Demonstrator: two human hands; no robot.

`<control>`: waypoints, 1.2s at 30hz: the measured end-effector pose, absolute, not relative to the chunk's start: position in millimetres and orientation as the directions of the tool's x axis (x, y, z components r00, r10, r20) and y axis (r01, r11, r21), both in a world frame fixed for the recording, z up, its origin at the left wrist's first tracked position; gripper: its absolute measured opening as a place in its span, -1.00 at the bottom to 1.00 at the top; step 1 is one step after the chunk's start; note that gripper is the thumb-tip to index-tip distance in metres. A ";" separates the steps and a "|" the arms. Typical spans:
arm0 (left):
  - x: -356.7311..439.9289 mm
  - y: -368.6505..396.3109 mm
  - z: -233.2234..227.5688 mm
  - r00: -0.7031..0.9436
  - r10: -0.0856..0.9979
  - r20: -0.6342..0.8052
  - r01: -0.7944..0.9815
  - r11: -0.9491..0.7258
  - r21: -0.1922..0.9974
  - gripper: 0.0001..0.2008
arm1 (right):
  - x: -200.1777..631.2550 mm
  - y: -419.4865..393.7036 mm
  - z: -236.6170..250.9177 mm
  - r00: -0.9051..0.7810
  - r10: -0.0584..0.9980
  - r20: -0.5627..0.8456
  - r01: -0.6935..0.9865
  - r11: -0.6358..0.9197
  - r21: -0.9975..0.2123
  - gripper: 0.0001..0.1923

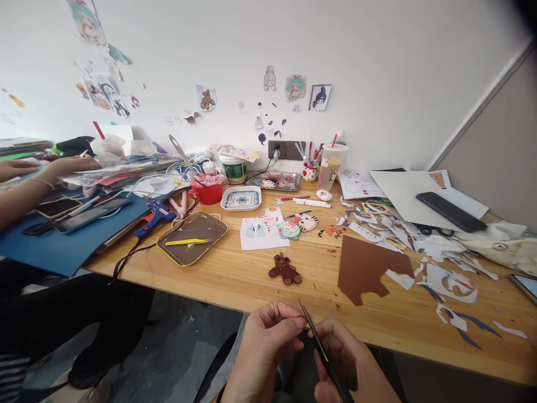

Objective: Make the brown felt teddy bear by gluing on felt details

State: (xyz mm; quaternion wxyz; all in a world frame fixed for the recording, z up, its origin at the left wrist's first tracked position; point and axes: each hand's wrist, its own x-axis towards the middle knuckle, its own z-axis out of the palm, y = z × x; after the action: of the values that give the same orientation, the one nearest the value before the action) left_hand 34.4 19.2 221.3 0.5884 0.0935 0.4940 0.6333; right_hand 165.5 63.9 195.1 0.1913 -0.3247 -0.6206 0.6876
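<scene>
My right hand [350, 361] grips a pair of small dark scissors [319, 342], blades pointing up and away. My left hand [264, 344], a ring on one finger, pinches something tiny right at the blade tips [302, 314]; it is too small to make out. Both hands are below the front edge of the wooden table [251, 280]. Just beyond them on the table lie a brown felt bear [285, 270] and a cut sheet of brown felt [367, 268].
Paper scraps [444, 263] litter the right side beside a black phone [451, 211]. A brown tray with yellow tweezers [192, 239], a blue glue gun [153, 219] and a red cup [207, 190] sit to the left. Another person's hands [62, 165] work at far left.
</scene>
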 end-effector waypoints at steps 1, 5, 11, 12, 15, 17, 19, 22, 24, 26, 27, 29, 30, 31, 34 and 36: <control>34.3 19.4 221.0 -0.289 0.839 -0.461 -0.654 0.179 0.735 -0.88 | 165.3 64.0 194.7 -0.715 0.664 -0.219 0.149 -0.161 -0.976 -0.42; 33.5 19.9 219.4 -0.272 0.850 -0.451 -0.651 0.183 0.737 -0.88 | 165.2 63.8 194.8 -0.710 0.663 -0.237 0.168 -0.168 -0.971 -0.41; 32.7 18.4 220.6 -0.265 0.857 -0.443 -0.642 0.186 0.744 -0.90 | 164.7 62.3 199.0 -0.707 0.662 -0.248 0.157 -0.195 -0.968 -0.38; 32.5 18.2 221.2 -0.267 0.855 -0.444 -0.642 0.186 0.744 -0.90 | 164.5 62.3 199.7 -0.705 0.663 -0.251 0.155 -0.202 -0.967 -0.38; 31.8 17.7 223.0 -0.279 0.849 -0.449 -0.640 0.184 0.746 -0.89 | 164.3 62.6 201.2 -0.700 0.661 -0.270 0.170 -0.213 -0.962 -0.35; 31.5 17.7 223.6 -0.282 0.849 -0.447 -0.634 0.185 0.751 -0.88 | 164.5 62.5 202.0 -0.697 0.660 -0.280 0.186 -0.211 -0.960 -0.34; 31.6 17.9 223.7 -0.282 0.848 -0.448 -0.631 0.188 0.753 -0.88 | 165.0 62.2 202.8 -0.694 0.666 -0.274 0.187 -0.201 -0.962 -0.35; 32.2 18.3 223.1 -0.276 0.848 -0.452 -0.631 0.195 0.751 -0.88 | 166.1 62.2 202.4 -0.698 0.667 -0.259 0.189 -0.177 -0.966 -0.36; 32.4 18.3 222.8 -0.269 0.849 -0.455 -0.633 0.200 0.748 -0.88 | 166.5 62.7 200.5 -0.707 0.659 -0.256 0.187 -0.175 -0.967 -0.37; 32.2 18.1 222.6 -0.267 0.848 -0.458 -0.636 0.203 0.745 -0.88 | 166.4 63.3 198.3 -0.718 0.648 -0.256 0.175 -0.189 -0.966 -0.37; 32.0 17.9 222.5 -0.268 0.846 -0.461 -0.637 0.203 0.744 -0.88 | 166.1 63.6 197.5 -0.718 0.647 -0.257 0.166 -0.200 -0.966 -0.38; 31.5 17.5 222.0 -0.269 0.846 -0.461 -0.639 0.201 0.743 -0.89 | 165.2 63.9 196.9 -0.718 0.648 -0.256 0.146 -0.219 -0.965 -0.38; 31.4 17.4 221.7 -0.269 0.846 -0.460 -0.639 0.201 0.743 -0.89 | 164.8 63.8 197.1 -0.720 0.645 -0.256 0.139 -0.228 -0.964 -0.39; 31.3 17.5 221.4 -0.269 0.846 -0.460 -0.640 0.200 0.742 -0.89 | 164.5 63.7 197.4 -0.720 0.646 -0.255 0.131 -0.234 -0.963 -0.39; 31.7 18.0 220.8 -0.265 0.847 -0.462 -0.644 0.202 0.738 -0.88 | 164.2 63.1 198.4 -0.728 0.638 -0.250 0.116 -0.246 -0.962 -0.39; 32.1 18.4 220.6 -0.262 0.847 -0.463 -0.646 0.202 0.736 -0.88 | 164.3 62.7 198.3 -0.727 0.641 -0.246 0.102 -0.253 -0.962 -0.39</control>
State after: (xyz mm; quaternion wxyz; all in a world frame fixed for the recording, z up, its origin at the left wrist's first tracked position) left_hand 32.1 18.4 220.6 0.5990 0.1018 0.4923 0.6233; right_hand 164.3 62.7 198.3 0.1860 -0.3193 -0.5820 0.7244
